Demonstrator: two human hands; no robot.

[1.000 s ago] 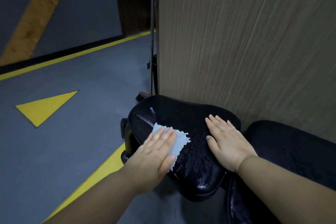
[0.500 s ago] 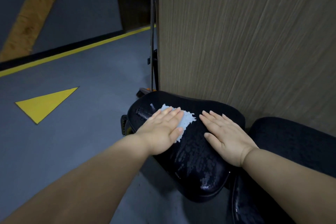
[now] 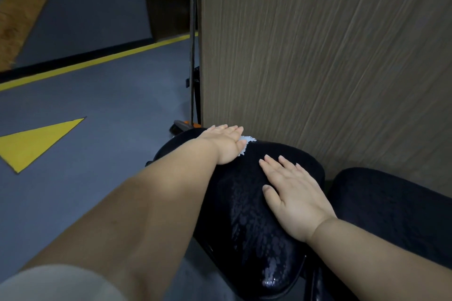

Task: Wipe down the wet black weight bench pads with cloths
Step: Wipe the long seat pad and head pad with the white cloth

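Left hand (image 3: 226, 144) lay flat, fingers straight and together, pressing a pale blue cloth (image 3: 246, 144) onto the far end of the black seat pad (image 3: 247, 215), close to the wood-grain panel (image 3: 318, 56). Only the cloth's ragged edge showed past the palm. Right hand (image 3: 293, 193) rested palm down on the pad's right side, fingers slightly spread. Wet sheen and droplets covered the pad's near half. Second black pad (image 3: 396, 208) sat just to the right. Grey floor (image 3: 97, 110) with yellow triangle (image 3: 34, 142) at left.

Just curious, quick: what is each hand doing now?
Left hand: open, pressing the pale blue cloth onto the wet black bench pad.
Right hand: open, flat on that pad.
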